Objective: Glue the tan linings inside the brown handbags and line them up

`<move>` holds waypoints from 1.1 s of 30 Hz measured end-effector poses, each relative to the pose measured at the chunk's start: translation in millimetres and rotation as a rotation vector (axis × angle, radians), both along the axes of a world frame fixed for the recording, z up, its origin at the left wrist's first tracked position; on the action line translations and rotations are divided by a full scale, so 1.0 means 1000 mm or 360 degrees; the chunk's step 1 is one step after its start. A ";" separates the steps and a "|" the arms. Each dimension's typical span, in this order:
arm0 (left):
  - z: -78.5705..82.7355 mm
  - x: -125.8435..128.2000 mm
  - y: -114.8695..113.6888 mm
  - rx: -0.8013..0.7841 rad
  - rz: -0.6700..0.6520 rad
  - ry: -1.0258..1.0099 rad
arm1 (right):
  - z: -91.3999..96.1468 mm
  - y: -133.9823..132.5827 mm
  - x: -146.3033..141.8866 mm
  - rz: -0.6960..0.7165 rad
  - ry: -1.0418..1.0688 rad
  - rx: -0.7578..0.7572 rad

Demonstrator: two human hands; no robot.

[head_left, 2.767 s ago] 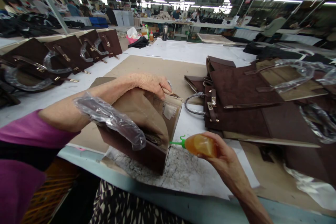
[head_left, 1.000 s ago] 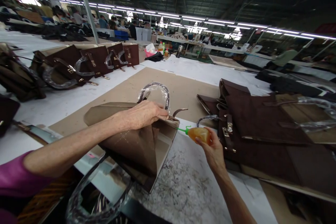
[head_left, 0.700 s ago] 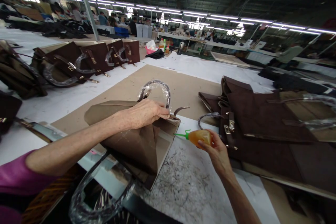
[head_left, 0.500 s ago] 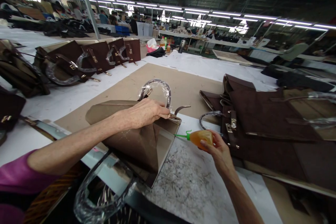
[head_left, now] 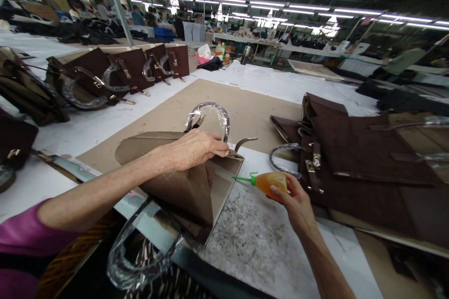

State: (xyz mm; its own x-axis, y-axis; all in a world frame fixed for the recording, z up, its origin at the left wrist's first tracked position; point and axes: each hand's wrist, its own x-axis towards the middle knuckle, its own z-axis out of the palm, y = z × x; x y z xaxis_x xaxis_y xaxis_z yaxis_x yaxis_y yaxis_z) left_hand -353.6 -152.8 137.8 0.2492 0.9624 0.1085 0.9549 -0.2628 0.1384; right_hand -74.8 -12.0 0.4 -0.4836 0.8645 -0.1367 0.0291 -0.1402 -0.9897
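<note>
My left hand (head_left: 201,149) is closed on the upper edge of a brown handbag (head_left: 189,196), which lies on its side at the table's near edge. One plastic-wrapped handle (head_left: 224,119) arches up behind that hand; another wrapped handle (head_left: 122,268) hangs over the edge towards me. In my right hand (head_left: 294,196) is a squeeze bottle (head_left: 271,183) of amber liquid, held nearly level. Its thin green nozzle (head_left: 243,179) points left, with the tip at the bag's open edge. Whether the tip touches the edge, I cannot tell.
Several dark brown bags (head_left: 119,72) stand in a row at the left. More brown bag pieces (head_left: 368,159) lie stacked to the right. Brown paper (head_left: 245,103) covers the table's middle, and small bottles (head_left: 223,50) stand at the back. People work in the distance.
The view has shifted slightly. The bottle's nozzle remains at the bag's edge, and both hands keep their holds with hardly any movement.
</note>
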 end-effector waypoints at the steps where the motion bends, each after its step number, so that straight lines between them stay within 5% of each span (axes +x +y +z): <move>1: 0.000 0.000 0.000 0.0003 0.0000 -0.0003 | -0.001 0.000 0.000 0.0010 0.0001 -0.0009; 19: -0.004 0.000 0.000 -0.0007 -0.0002 0.0031 | -0.009 -0.005 0.009 -0.0058 0.0074 -0.0231; 33: 0.000 0.002 0.000 -0.0049 -0.0003 0.0002 | -0.006 -0.018 0.013 0.0147 -0.0004 -0.0231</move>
State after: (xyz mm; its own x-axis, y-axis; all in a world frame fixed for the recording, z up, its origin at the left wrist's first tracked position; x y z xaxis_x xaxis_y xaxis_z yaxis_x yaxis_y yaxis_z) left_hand -351.3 -152.9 137.9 0.2509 0.9648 0.0788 0.9546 -0.2601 0.1454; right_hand -61.5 -29.8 -5.4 -0.5597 0.7876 -0.2578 0.0506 -0.2780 -0.9592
